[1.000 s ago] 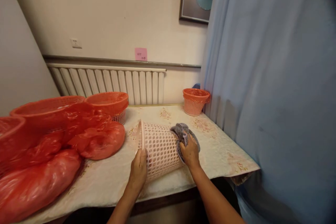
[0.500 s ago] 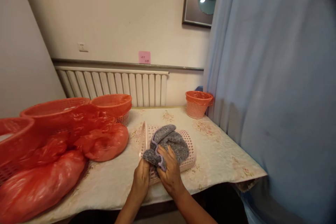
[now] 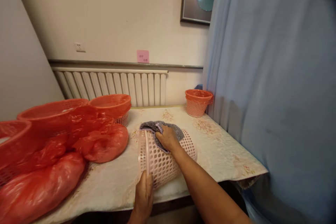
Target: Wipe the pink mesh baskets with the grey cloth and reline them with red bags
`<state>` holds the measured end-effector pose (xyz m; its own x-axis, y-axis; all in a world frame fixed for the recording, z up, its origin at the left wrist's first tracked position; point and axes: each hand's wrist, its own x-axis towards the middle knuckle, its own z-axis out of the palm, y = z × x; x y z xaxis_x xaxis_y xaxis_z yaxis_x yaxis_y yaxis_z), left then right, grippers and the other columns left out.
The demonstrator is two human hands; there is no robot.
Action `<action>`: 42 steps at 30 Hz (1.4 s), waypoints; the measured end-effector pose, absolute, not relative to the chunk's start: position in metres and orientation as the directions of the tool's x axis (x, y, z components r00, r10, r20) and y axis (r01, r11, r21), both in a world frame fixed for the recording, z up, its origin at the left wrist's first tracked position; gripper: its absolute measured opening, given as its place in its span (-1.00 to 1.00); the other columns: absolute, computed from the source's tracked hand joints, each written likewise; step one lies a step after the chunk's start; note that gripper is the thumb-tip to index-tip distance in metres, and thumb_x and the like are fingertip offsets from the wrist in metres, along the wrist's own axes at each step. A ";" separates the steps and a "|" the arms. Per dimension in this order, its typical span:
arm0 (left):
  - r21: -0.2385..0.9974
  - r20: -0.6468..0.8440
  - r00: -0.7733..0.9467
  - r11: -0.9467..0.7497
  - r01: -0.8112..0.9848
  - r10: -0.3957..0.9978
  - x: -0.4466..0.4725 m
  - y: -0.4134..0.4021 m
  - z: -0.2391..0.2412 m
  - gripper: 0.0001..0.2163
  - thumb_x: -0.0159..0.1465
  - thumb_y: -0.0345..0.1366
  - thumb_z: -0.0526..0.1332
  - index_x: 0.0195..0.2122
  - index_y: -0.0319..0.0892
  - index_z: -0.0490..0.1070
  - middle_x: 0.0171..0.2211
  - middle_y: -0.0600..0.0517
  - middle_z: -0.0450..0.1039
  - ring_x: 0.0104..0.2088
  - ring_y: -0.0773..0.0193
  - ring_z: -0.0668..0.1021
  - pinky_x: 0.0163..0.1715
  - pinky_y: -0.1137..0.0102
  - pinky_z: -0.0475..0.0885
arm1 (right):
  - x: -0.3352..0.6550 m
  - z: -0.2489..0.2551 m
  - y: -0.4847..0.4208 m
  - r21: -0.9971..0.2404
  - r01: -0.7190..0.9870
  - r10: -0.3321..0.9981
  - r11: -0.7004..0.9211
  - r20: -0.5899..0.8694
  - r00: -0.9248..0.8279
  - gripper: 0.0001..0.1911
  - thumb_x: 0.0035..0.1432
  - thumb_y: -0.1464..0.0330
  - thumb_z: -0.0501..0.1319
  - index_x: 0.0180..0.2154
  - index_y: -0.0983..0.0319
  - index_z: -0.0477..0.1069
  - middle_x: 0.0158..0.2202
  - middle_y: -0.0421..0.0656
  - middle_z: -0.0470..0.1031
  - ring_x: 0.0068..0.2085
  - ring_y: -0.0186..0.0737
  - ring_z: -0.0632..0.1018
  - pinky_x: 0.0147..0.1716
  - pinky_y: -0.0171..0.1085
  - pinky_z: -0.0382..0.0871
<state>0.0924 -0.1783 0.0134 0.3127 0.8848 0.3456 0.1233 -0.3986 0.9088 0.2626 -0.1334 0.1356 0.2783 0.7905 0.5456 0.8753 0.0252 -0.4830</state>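
Lying sideways, basket — rim in left grip

Room rightward, red bags leftward

Rough cloth, smooth plastic basket
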 end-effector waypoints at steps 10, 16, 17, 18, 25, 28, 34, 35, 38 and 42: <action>0.905 0.309 0.307 -0.378 0.197 0.900 0.109 -0.161 0.092 -0.68 0.31 -0.01 -0.06 -0.45 -0.10 0.24 -0.52 0.12 0.26 -0.44 0.23 0.37 -0.37 0.37 0.32 | 0.255 0.107 -0.147 -0.485 0.874 0.770 0.021 0.565 0.295 -0.82 0.10 0.42 0.07 -0.29 0.21 0.43 -0.29 -0.11 0.53 -0.20 -0.15 0.48 -0.11 -0.24 0.28; 0.896 0.311 0.365 -0.398 0.195 0.878 0.117 -0.149 0.109 -0.71 0.27 -0.06 -0.02 -0.39 -0.13 0.31 -0.47 0.05 0.37 -0.38 0.16 0.42 -0.31 0.31 0.34 | 0.279 0.104 -0.153 -0.481 0.877 0.785 -0.017 0.536 0.309 -0.80 0.06 0.39 0.14 -0.25 0.20 0.47 -0.25 -0.11 0.54 -0.17 -0.14 0.49 -0.11 -0.23 0.29; 0.896 0.309 0.369 -0.398 0.195 0.876 0.116 -0.152 0.106 -0.71 0.27 -0.06 -0.02 -0.40 -0.13 0.31 -0.47 0.05 0.37 -0.39 0.17 0.42 -0.32 0.32 0.34 | 0.289 0.103 -0.155 -0.482 0.876 0.781 -0.037 0.533 0.326 -0.78 0.04 0.40 0.15 -0.23 0.19 0.47 -0.22 -0.11 0.55 -0.14 -0.12 0.49 -0.09 -0.21 0.28; 0.898 0.308 0.370 -0.396 0.191 0.877 0.115 -0.154 0.104 -0.71 0.27 -0.05 -0.02 -0.41 -0.13 0.31 -0.48 0.06 0.37 -0.41 0.17 0.42 -0.35 0.33 0.34 | 0.299 0.101 -0.158 -0.485 0.872 0.773 -0.063 0.529 0.350 -0.76 0.03 0.40 0.16 -0.22 0.18 0.48 -0.20 -0.11 0.54 -0.12 -0.11 0.48 -0.07 -0.20 0.27; 0.914 0.324 0.360 -0.388 0.120 0.875 0.110 -0.161 0.099 -0.70 0.29 -0.04 -0.02 -0.43 -0.11 0.28 -0.54 0.12 0.27 -0.44 0.21 0.37 -0.38 0.37 0.31 | 0.363 0.085 -0.197 -0.584 0.742 0.597 -0.330 0.480 0.643 -0.71 0.15 0.34 0.03 -0.16 0.24 0.45 -0.27 -0.03 0.55 -0.23 -0.08 0.54 -0.23 -0.21 0.32; 0.905 0.343 0.378 -0.410 0.112 0.860 0.104 -0.153 0.094 -0.70 0.29 -0.03 -0.01 -0.42 -0.12 0.29 -0.51 0.10 0.32 -0.42 0.20 0.39 -0.36 0.36 0.33 | 0.354 0.065 -0.216 -0.607 0.717 0.539 -0.341 0.499 0.679 -0.64 0.17 0.34 -0.02 -0.08 0.25 0.42 -0.20 -0.02 0.55 -0.16 -0.06 0.54 -0.17 -0.18 0.35; 0.882 0.368 0.414 -0.453 0.128 0.833 0.097 -0.147 0.077 -0.67 0.31 -0.02 -0.04 -0.39 -0.13 0.31 -0.49 0.07 0.36 -0.40 0.19 0.43 -0.34 0.35 0.36 | 0.282 0.021 -0.227 -0.533 0.846 0.475 0.022 0.750 0.460 -0.42 0.09 0.44 0.05 0.19 0.27 0.20 0.18 -0.01 0.33 0.21 -0.01 0.31 0.21 0.11 0.09; 0.882 0.367 0.418 -0.453 0.126 0.831 0.098 -0.148 0.073 -0.67 0.32 -0.02 -0.04 -0.36 -0.13 0.33 -0.47 0.06 0.38 -0.38 0.19 0.45 -0.31 0.35 0.38 | 0.269 0.020 -0.226 -0.516 0.853 0.502 0.083 0.760 0.412 -0.41 0.09 0.46 0.06 0.20 0.26 0.19 0.18 -0.02 0.32 0.21 -0.02 0.30 0.23 0.12 0.07; 0.889 0.369 0.463 -0.451 0.078 0.806 0.099 -0.153 0.058 -0.65 0.34 -0.06 -0.07 -0.16 -0.18 0.36 -0.26 -0.05 0.50 -0.20 0.16 0.52 -0.13 0.32 0.41 | 0.239 0.032 -0.219 -0.469 0.842 0.586 0.267 0.772 0.245 -0.38 0.07 0.51 0.07 0.20 0.21 0.19 0.19 -0.07 0.32 0.23 -0.09 0.30 0.27 0.09 0.02; 0.901 0.345 0.510 -0.430 0.055 0.788 0.093 -0.155 0.033 -0.60 0.36 -0.09 -0.08 0.07 -0.22 0.29 0.04 -0.17 0.44 0.10 0.12 0.43 0.13 0.26 0.30 | 0.221 0.067 -0.208 -0.420 0.802 0.638 0.425 0.768 0.064 -0.37 0.08 0.52 0.08 0.21 0.19 0.17 0.21 -0.10 0.31 0.23 -0.15 0.30 0.29 0.03 -0.01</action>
<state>0.0932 -0.1548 0.0332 0.5096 0.7885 0.3445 0.0555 -0.4297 0.9013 0.2208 -0.2075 0.0674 0.0641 0.6378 0.7675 0.8022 0.4245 -0.4198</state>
